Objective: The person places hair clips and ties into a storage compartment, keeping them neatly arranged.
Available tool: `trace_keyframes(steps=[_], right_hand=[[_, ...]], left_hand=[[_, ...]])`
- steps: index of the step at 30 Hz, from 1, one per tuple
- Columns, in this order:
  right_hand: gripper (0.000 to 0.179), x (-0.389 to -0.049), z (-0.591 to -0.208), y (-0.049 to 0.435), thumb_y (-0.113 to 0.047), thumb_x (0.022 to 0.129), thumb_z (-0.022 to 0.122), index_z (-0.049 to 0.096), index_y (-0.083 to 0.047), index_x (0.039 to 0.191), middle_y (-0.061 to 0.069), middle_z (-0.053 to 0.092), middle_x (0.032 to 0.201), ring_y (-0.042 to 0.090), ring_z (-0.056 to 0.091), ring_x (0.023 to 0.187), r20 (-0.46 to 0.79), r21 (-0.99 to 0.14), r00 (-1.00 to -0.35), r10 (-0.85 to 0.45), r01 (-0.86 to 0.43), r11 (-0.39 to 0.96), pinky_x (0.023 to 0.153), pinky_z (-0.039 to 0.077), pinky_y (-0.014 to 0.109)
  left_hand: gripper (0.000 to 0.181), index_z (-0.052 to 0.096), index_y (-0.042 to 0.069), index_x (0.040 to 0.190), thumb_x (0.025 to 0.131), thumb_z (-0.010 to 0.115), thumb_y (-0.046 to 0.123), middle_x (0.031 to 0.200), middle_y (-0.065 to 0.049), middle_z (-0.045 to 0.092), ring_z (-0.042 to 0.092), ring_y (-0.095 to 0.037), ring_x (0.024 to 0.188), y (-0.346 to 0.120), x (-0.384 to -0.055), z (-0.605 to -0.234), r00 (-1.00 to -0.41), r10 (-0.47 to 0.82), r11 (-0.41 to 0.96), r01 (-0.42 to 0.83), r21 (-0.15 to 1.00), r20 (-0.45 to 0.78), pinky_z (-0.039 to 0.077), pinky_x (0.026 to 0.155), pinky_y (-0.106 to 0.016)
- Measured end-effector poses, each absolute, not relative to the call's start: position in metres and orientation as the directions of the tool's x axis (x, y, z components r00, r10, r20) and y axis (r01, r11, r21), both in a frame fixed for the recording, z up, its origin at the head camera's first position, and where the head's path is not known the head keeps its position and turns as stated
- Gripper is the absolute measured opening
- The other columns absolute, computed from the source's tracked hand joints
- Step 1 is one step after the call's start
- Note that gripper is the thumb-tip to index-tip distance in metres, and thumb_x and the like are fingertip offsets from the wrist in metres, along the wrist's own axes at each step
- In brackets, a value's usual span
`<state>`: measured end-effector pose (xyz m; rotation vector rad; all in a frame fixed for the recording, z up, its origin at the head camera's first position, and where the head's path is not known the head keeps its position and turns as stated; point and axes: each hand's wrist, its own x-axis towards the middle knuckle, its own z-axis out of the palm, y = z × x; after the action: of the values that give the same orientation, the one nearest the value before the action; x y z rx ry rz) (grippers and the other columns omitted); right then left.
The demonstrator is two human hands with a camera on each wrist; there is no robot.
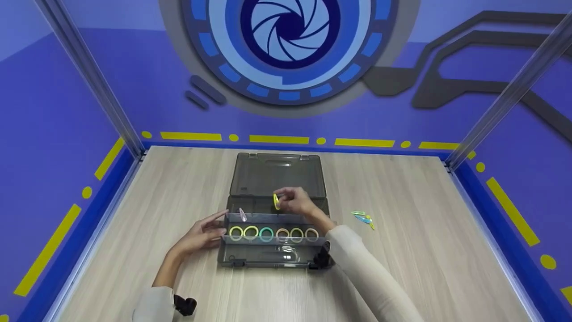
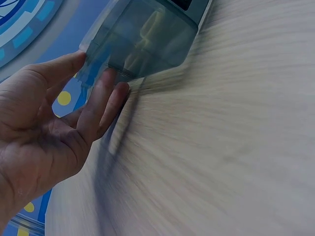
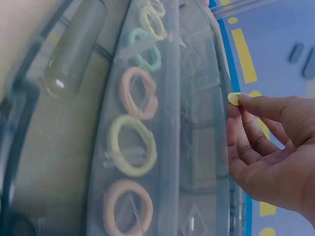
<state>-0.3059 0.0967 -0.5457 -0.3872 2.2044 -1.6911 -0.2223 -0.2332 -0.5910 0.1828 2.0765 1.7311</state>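
A grey see-through storage box (image 1: 263,256) lies on the table with its lid (image 1: 279,174) folded back. Along its middle compartment stand several hair ties, among them a teal one (image 1: 266,235) and an orange one (image 3: 139,93). A pink hair clip (image 1: 242,215) is at the left end of the compartment behind them. My right hand (image 1: 295,201) pinches a yellow hair clip (image 1: 276,201) between thumb and fingertips over the back of the box. My left hand (image 1: 201,235) touches the box's left end with extended fingers; in the left wrist view its fingertips (image 2: 120,88) are at the lower edge.
Several hair clips (image 1: 363,218), green, blue and yellow, lie in a small pile on the wooden table (image 1: 402,268) to the right of the box. Blue panels (image 1: 357,116) with yellow marks enclose the table at the back and sides.
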Motion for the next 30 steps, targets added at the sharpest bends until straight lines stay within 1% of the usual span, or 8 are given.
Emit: trace_keyframes(steps=[8, 12, 15, 17, 22, 26, 28, 30], right_hand=[[0.037, -0.307, -0.552, 0.074, 0.015, 0.086, 0.065, 0.067, 0.012, 0.123, 0.031, 0.073, 0.096, 0.012, 0.068, 0.073, -0.068, -0.933, -0.912, -0.405, -0.086, 0.351, 0.063, 0.054, 0.019], [0.038, -0.307, -0.558, 0.064, 0.02, 0.083, 0.061, 0.065, 0.017, 0.121, 0.036, 0.07, 0.095, 0.035, 0.073, 0.08, -0.028, -0.927, -0.888, -0.46, -0.149, 0.344, 0.065, 0.054, 0.02], [0.037, -0.306, -0.56, 0.056, 0.021, 0.082, 0.06, 0.065, 0.018, 0.118, 0.037, 0.07, 0.094, 0.045, 0.071, 0.087, -0.019, -0.916, -0.87, -0.492, -0.182, 0.356, 0.065, 0.052, 0.019], [0.034, -0.306, -0.559, 0.051, 0.021, 0.082, 0.061, 0.068, 0.017, 0.115, 0.035, 0.071, 0.093, 0.044, 0.072, 0.086, -0.022, -0.897, -0.866, -0.5, -0.204, 0.392, 0.063, 0.05, 0.017], [0.029, -0.307, -0.557, 0.042, 0.018, 0.083, 0.065, 0.073, 0.011, 0.111, 0.028, 0.075, 0.096, 0.026, 0.071, 0.076, -0.088, -0.84, -0.874, -0.478, -0.193, 0.507, 0.06, 0.045, 0.015], [0.029, -0.308, -0.561, 0.038, 0.015, 0.082, 0.066, 0.076, 0.008, 0.108, 0.024, 0.076, 0.098, 0.009, 0.052, 0.062, -0.124, -0.801, -0.888, -0.443, -0.174, 0.573, 0.056, 0.038, 0.015], [0.031, -0.309, -0.563, 0.037, 0.014, 0.08, 0.066, 0.077, 0.007, 0.108, 0.022, 0.076, 0.1, 0.008, 0.044, 0.06, -0.137, -0.793, -0.896, -0.423, -0.156, 0.588, 0.055, 0.034, 0.016], [0.032, -0.31, -0.564, 0.036, 0.013, 0.078, 0.066, 0.078, 0.005, 0.107, 0.02, 0.076, 0.102, 0.008, 0.042, 0.06, -0.148, -0.786, -0.903, -0.404, -0.14, 0.602, 0.054, 0.033, 0.016]], left_hand=[[0.068, 0.033, 0.014, 0.161, 0.102, 0.065, 0.023, 0.145, -0.03, 0.044, 0.061, -0.019, 0.112, -0.233, -0.225, -0.591, -0.901, 0.367, 0.21, -0.161, 0.964, -0.231, 0.057, 0.09, -0.031], [0.067, 0.033, 0.012, 0.16, 0.102, 0.065, 0.021, 0.144, -0.031, 0.044, 0.061, -0.018, 0.109, -0.234, -0.223, -0.592, -0.903, 0.363, 0.212, -0.159, 0.964, -0.229, 0.057, 0.088, -0.03], [0.067, 0.033, 0.012, 0.16, 0.102, 0.064, 0.02, 0.144, -0.031, 0.044, 0.06, -0.016, 0.106, -0.234, -0.222, -0.593, -0.904, 0.363, 0.205, -0.16, 0.966, -0.227, 0.057, 0.086, -0.028], [0.067, 0.033, 0.011, 0.16, 0.102, 0.064, 0.02, 0.144, -0.031, 0.044, 0.059, -0.015, 0.104, -0.234, -0.222, -0.592, -0.905, 0.363, 0.2, -0.155, 0.967, -0.22, 0.056, 0.084, -0.027], [0.068, 0.033, 0.011, 0.16, 0.102, 0.065, 0.02, 0.145, -0.031, 0.043, 0.06, -0.018, 0.11, -0.234, -0.221, -0.591, -0.906, 0.359, 0.189, -0.164, 0.968, -0.223, 0.057, 0.088, -0.029], [0.068, 0.032, 0.01, 0.161, 0.102, 0.065, 0.021, 0.146, -0.032, 0.042, 0.06, -0.017, 0.111, -0.234, -0.221, -0.591, -0.903, 0.365, 0.186, -0.166, 0.968, -0.225, 0.056, 0.089, -0.03], [0.068, 0.032, 0.009, 0.16, 0.102, 0.065, 0.021, 0.145, -0.032, 0.043, 0.06, -0.016, 0.109, -0.234, -0.221, -0.591, -0.905, 0.366, 0.186, -0.158, 0.97, -0.218, 0.056, 0.087, -0.029], [0.068, 0.032, 0.008, 0.16, 0.102, 0.065, 0.02, 0.144, -0.033, 0.043, 0.059, -0.015, 0.107, -0.233, -0.221, -0.591, -0.906, 0.366, 0.189, -0.151, 0.97, -0.212, 0.056, 0.084, -0.028]])
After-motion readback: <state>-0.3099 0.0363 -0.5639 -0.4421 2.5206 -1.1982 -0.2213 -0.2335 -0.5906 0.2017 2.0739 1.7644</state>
